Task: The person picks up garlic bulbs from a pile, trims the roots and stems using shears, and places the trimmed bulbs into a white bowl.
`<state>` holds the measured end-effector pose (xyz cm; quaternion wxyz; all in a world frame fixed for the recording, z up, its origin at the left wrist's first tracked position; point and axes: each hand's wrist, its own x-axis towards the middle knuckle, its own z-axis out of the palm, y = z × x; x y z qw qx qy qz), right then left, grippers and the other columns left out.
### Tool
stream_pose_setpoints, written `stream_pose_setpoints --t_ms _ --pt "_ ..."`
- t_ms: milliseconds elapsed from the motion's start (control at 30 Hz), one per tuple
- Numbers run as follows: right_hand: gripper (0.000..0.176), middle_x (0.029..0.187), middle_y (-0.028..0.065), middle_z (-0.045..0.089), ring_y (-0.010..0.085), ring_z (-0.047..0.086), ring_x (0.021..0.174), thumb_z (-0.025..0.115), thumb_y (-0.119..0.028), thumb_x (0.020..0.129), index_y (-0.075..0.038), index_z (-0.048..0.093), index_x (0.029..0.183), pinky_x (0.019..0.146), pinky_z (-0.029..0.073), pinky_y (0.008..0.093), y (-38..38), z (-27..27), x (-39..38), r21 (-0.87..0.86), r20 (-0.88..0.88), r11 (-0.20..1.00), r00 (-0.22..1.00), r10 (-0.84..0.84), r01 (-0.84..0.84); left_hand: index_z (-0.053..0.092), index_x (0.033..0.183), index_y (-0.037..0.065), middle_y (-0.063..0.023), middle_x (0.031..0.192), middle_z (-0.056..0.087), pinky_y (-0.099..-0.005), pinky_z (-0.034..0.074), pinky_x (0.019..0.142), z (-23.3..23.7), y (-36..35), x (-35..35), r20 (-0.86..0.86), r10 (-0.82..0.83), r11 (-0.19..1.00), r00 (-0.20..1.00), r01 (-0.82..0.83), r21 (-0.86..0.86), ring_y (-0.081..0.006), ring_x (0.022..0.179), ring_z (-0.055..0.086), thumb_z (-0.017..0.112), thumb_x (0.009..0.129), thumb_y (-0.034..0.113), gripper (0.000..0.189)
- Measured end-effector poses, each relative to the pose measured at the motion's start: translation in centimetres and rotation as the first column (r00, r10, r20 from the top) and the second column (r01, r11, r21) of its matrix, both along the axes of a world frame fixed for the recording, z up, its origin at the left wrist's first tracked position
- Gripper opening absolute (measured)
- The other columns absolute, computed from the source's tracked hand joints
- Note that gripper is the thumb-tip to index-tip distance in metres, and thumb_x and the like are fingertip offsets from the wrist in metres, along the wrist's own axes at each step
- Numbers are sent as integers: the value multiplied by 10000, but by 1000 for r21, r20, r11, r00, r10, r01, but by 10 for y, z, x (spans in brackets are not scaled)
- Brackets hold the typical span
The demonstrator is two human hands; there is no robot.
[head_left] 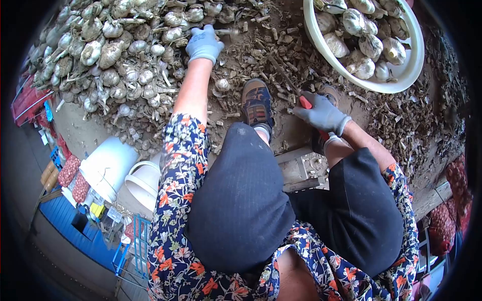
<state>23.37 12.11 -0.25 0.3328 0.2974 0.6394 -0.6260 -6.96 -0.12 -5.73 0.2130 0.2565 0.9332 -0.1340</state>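
The earth floor [288, 131] in the head view carries stem trimmings [409, 118] between a garlic pile [115, 60] and a white basin [389, 88] of bulbs [371, 46]. Left hand [203, 44]: at the pile's edge, finger opening and grip indeterminable; right hand [324, 114]: fingers curled around a red-handled tool [305, 102].

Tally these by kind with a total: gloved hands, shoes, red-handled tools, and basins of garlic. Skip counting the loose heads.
Gloved hands, left hand and right hand: 2
Shoes, left shoe and partly hidden right shoe: 2
Red-handled tool: 1
Basin of garlic: 1
Total: 6
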Motion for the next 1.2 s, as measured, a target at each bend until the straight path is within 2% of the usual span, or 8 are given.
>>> stream_pose_setpoints --t_ms 67,133,333,533,600,800,967,1200 --pt "426 923 281 626 400 622 907 570 -358 830 17 510 1022 816 471 457 1 6 -8 377 -36 895 962 269 -237 550 1212 79 -205 1165 586 -417 490 878 8 -6 7 7 -24 994 1000 24 110 -359 1017 616 743 700 446 659" --pt "444 995 302 612 434 593 968 537 -350 850 13 462 1093 850 456 487 -1 1 -11 417 0 873 960 280 -255 581 1189 58 -199 1102 637 -362 495 860 27 -14 27 362 37 903 932 -187 388 -295 989 641 762 663 443 677" --pt "443 967 266 633 398 622 932 531 -362 856 22 468 1068 832 480 461 -5 1 -31 659 -130 737 944 305 -147 617 1131 39 -160 1004 679 -352 499 838 74 -6 76 450 -34 887 893 -180 424 -272 945 656 738 670 454 633" --pt "409 896 269 633 411 622 890 527 -376 862 12 526 993 795 481 464 -1 0 -26 564 -116 821 976 184 -87 677 956 27 -192 878 678 -375 506 774 62 -10 76 450 -43 891 892 -170 421 -306 869 666 669 687 572 608" --pt "398 892 270 632 418 618 892 529 -373 860 8 545 974 793 477 469 -1 -4 -25 562 -121 826 985 126 -37 678 835 -32 -229 820 669 -382 505 767 19 -26 65 542 363 774 758 -569 278 -310 842 670 556 772 647 693" --pt "439 956 276 633 415 605 960 553 -390 836 17 579 998 848 459 456 -4 -6 -15 353 52 905 971 234 -237 666 779 -70 -286 823 649 -447 492 773 -30 -43 42 508 508 795 695 -605 33 -362 846 656 266 883 708 881" --pt "436 972 271 633 412 606 967 563 -390 832 12 578 1001 857 462 445 -1 -2 -17 390 67 886 968 243 -250 550 1167 -36 -258 1149 577 -418 463 910 1 -60 52 96 66 889 993 -102 447 -375 1071 579 658 804 420 592" --pt "413 995 263 628 395 610 973 534 -367 877 11 524 1042 848 471 457 -1 -7 -14 443 65 839 944 323 -317 429 1292 12 -220 1242 534 -397 437 978 -42 -63 56 297 -105 892 949 -43 450 -362 1147 534 804 667 184 749"
